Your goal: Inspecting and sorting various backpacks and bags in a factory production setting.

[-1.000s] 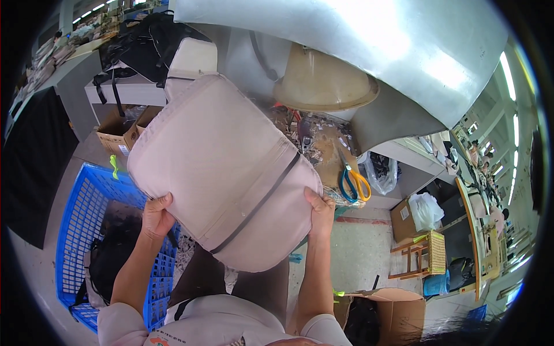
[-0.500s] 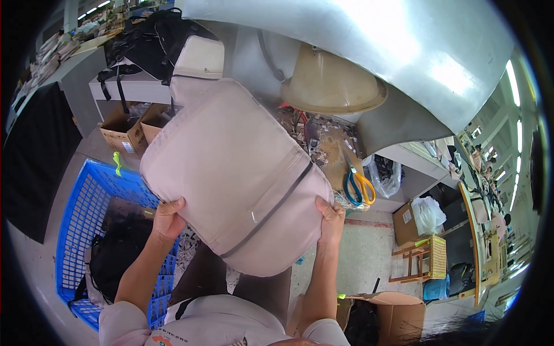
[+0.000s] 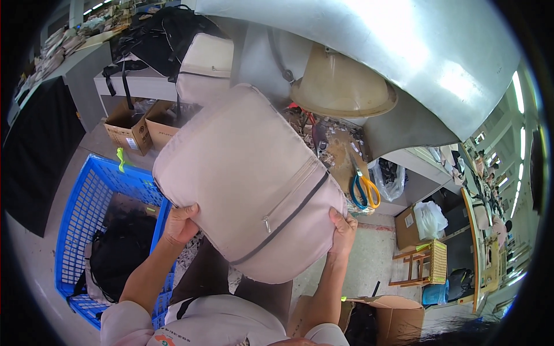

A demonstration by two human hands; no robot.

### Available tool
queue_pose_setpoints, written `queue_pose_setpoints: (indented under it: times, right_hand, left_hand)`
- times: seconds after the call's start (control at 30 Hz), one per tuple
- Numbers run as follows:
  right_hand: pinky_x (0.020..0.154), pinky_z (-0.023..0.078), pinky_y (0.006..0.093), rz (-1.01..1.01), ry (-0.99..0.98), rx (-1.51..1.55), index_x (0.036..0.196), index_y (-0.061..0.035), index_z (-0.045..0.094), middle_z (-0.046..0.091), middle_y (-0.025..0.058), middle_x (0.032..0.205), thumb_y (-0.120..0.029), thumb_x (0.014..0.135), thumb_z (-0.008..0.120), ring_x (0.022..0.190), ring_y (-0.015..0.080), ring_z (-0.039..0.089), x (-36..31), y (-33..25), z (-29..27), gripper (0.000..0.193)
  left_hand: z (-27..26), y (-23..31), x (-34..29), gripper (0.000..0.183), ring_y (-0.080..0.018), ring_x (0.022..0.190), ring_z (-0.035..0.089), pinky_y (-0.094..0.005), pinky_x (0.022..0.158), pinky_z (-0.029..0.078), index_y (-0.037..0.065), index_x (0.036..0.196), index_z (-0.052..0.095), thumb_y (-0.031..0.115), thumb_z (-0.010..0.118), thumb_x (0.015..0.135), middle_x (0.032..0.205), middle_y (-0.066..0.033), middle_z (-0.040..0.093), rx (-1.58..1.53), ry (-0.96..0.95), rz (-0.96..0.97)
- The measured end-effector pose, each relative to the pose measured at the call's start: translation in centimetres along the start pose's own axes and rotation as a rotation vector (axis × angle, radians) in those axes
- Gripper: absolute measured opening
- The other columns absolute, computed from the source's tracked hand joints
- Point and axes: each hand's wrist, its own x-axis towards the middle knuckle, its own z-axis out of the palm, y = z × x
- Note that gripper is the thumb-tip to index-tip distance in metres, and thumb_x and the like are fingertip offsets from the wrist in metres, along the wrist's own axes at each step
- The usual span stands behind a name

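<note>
A large pale pink bag panel (image 3: 231, 167) with rounded corners is held up in front of me, tilted. A zipper with a metal pull and a dark strip cross its lower part. My left hand (image 3: 182, 224) grips its lower left edge, thumb on top. On the right edge, my right hand (image 3: 342, 229) pinches the panel the same way. Fingers under the panel are hidden. Beyond it, scissors (image 3: 363, 190) with blue and orange handles lie at the bench edge among scraps.
On my left stands a blue plastic basket (image 3: 130, 179) with black bags inside. Black bags (image 3: 173, 34) and another pink bag piece (image 3: 206, 63) lie on a far table. A beige dome-shaped hood (image 3: 340, 86) hangs ahead. To the right are a wooden stool (image 3: 431, 262) and cardboard boxes (image 3: 398, 320).
Both hands have moved slightly right and down with the panel. The zipper pull shows more plainly now. The surroundings have shifted a little right in the view.
</note>
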Motion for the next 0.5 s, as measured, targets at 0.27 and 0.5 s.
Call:
queue_pose_setpoints:
  times: [0.27, 0.5]
  right_hand:
    - [0.059, 0.042, 0.0206, 0.002, 0.091, -0.092, 0.082, 0.0045, 0.062, 0.061, 0.0043, 0.074, -0.011, 0.071, 0.063, 0.062, 0.0096, 0.054, -1.1, 0.3, -0.4, 0.019]
    - [0.050, 0.039, 0.0240, 0.138, -0.480, -0.063, 0.093, 0.0025, 0.056, 0.051, 0.0008, 0.061, -0.024, 0.080, 0.058, 0.058, 0.0081, 0.046, -4.6, 5.4, 7.6, 0.029]
  left_hand:
    - [0.2, -0.5, -0.4, 0.048, -0.0237, 0.099, 0.052, -0.0384, 0.089, 0.040, 0.003, 0.111, 0.049, 0.000, 0.066, 0.065, 0.104, -0.0072, 0.057, 0.003, 0.025, 0.023]
    - [-15.8, 7.4, -5.6, 0.031, -0.0221, 0.094, 0.051, -0.0360, 0.084, 0.043, 0.001, 0.104, 0.049, 0.016, 0.051, 0.077, 0.103, -0.0114, 0.052, 0.335, 0.142, 0.075]
